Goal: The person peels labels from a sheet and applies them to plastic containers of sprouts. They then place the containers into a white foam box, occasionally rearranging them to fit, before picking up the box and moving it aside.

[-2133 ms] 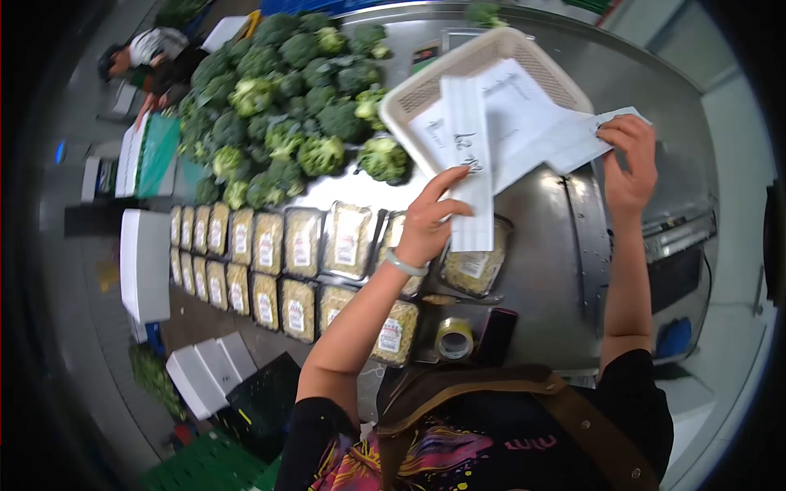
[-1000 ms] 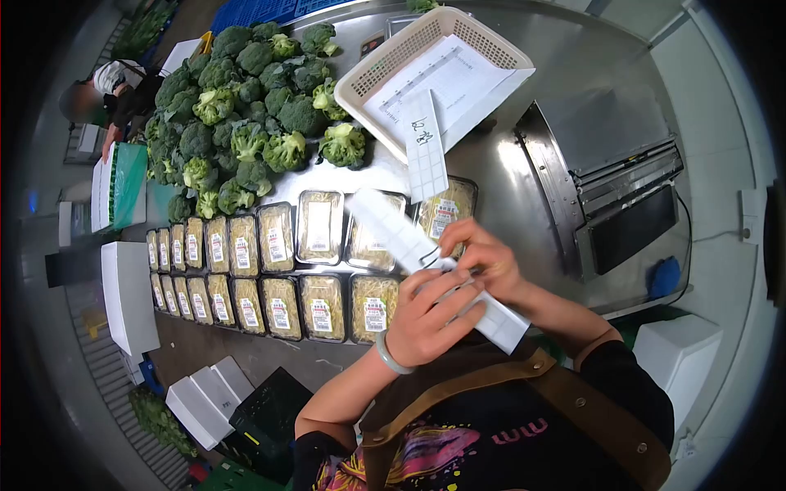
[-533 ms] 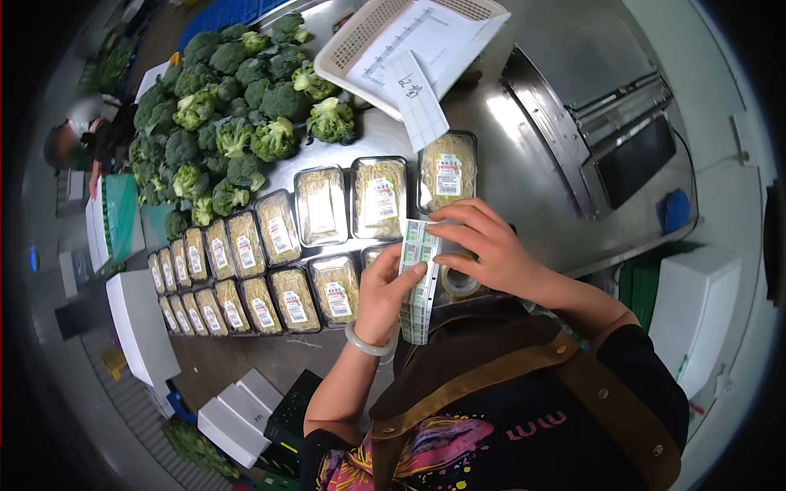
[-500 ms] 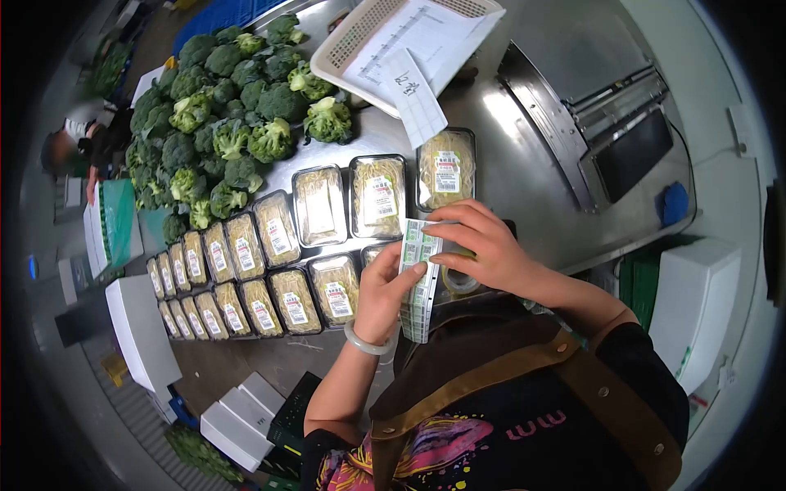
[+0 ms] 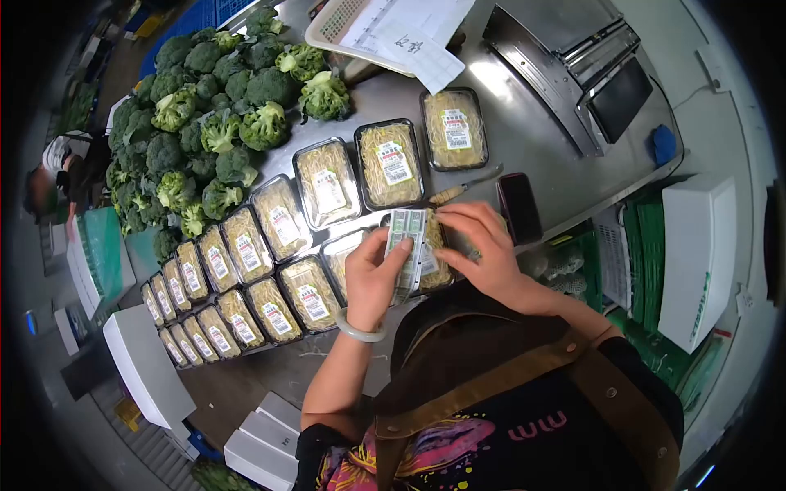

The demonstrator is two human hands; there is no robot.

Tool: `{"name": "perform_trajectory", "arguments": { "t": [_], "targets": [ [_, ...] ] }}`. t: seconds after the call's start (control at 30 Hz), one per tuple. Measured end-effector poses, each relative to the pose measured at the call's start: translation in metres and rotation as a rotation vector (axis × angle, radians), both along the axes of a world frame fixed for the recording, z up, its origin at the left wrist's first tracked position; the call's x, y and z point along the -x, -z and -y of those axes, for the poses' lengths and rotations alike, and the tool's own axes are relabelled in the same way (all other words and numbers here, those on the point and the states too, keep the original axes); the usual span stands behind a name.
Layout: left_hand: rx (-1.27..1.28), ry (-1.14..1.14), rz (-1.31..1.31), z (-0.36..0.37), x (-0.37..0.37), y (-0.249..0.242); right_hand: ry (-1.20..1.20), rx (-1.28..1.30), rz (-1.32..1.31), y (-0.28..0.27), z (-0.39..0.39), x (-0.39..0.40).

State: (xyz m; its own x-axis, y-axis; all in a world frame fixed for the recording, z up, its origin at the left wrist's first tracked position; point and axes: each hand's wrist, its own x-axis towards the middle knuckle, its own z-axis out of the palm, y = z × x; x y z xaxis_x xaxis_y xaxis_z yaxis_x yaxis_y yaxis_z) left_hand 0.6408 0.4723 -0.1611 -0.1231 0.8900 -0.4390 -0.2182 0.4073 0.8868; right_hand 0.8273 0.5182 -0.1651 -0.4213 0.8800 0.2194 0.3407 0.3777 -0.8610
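Observation:
My left hand (image 5: 372,282) pinches a sheet of printed labels (image 5: 407,222) with green and white stickers, its thumb lying across the front. My right hand (image 5: 481,250) is beside the sheet's right edge, thumb and fingers apart, over a film-wrapped tray of pale sprouts (image 5: 431,260). The sheet and both hands hide part of that tray. Beyond them stand labelled trays, one in the middle (image 5: 389,165) and one at the right (image 5: 454,131). Two rows of similar trays (image 5: 246,250) run off to the left.
A broccoli pile (image 5: 196,123) fills the table's back left. Behind the trays is a beige basket (image 5: 327,31) with papers (image 5: 417,49). A wooden-handled knife (image 5: 463,186) and a dark phone (image 5: 520,209) lie right of the trays, near a metal device (image 5: 565,82). Another person (image 5: 70,168) is far left.
My view has shifted, bringing the knife and phone into sight. The label sheet has tilted and is now over the near tray. My right fingers have come off the sheet to its right side.

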Motion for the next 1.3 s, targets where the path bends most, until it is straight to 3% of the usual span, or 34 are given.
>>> {"name": "perform_trajectory", "arguments": {
  "t": [0.03,0.07,0.23,0.4,0.5,0.53,0.57,0.63,0.73,0.83,0.87,1.0,1.1,1.13,1.23,1.27,1.3],
  "targets": [
    [0.01,0.041,0.009,0.003,0.001,0.001,-0.003,-0.212,0.045,-0.002,-0.003,-0.001],
    [0.021,0.082,0.018,0.005,0.001,0.001,-0.01,-0.264,0.094,-0.006,-0.002,0.003],
    [-0.027,0.177,0.046,0.008,-0.004,0.012,0.01,-0.072,0.0,0.01,0.007,0.003],
    [-0.077,0.309,-0.117,0.001,-0.003,0.019,-0.02,0.079,-0.126,0.021,-0.004,-0.006],
    [-0.035,0.228,-0.043,-0.008,-0.01,0.013,0.019,0.494,-0.244,0.026,-0.022,-0.013],
    [-0.025,0.178,-0.005,-0.014,-0.014,0.011,0.209,0.648,-0.301,0.034,-0.027,-0.016],
    [-0.003,0.221,-0.022,-0.019,-0.014,0.012,0.281,0.523,-0.315,0.037,-0.041,-0.021],
    [0.046,0.307,-0.055,-0.028,-0.013,0.013,0.313,-0.024,-0.063,0.036,-0.06,-0.029],
    [0.046,0.362,-0.037,-0.04,-0.025,0.028,0.11,-0.406,0.079,0.038,-0.067,-0.015],
    [0.044,0.314,0.075,-0.055,-0.03,0.035,0.071,-0.331,0.082,0.044,-0.071,-0.011],
    [0.052,0.302,0.089,-0.059,-0.03,0.035,-0.013,-0.203,0.013,0.042,-0.078,-0.016],
    [0.073,0.362,0.102,-0.066,-0.024,0.046,0.1,0.326,-0.185,0.047,-0.096,-0.026],
    [0.087,0.39,0.107,-0.071,-0.023,0.048,-0.161,0.604,-0.165,0.058,-0.113,-0.036],
    [0.097,0.393,0.113,-0.074,-0.023,0.049,-0.158,0.559,-0.17,0.062,-0.115,-0.034],
    [0.142,0.379,0.108,-0.082,-0.02,0.048,-0.017,0.737,-0.21,0.067,-0.135,-0.033],
    [0.147,0.34,0.111,-0.085,-0.018,0.048,0.185,0.831,-0.137,0.065,-0.152,-0.032],
    [0.153,0.302,0.114,-0.086,-0.016,0.047,0.333,0.754,-0.262,0.091,-0.169,-0.032]
  ]
}}
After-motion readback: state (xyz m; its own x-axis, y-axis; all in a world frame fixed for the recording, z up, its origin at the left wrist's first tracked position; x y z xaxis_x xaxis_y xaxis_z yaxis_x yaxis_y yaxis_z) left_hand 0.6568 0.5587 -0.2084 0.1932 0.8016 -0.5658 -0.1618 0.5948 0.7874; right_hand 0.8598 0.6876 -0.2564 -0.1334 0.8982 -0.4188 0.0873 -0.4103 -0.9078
